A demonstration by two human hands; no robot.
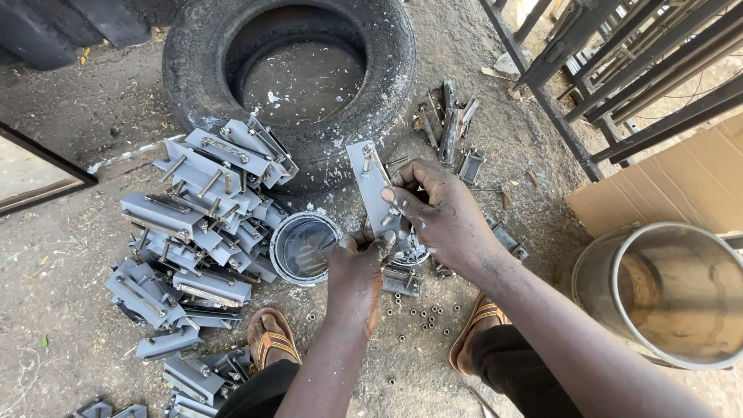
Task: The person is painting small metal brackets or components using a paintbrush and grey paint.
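Far left: pile of grey metal brackets w/ bolts, lying on the dirt in front of the tyre. Next, small round tin, just left of the hands. Left hand grips the bracket's lower end from below, fingers curled shut on it. The held bracket runs long axis up-left, away from the body. Right hand comes over from the right, thumb & forefinger pinching its bolt mid-plate. Both hands touch it. Loose nuts near the feet; big metal bucket far right.
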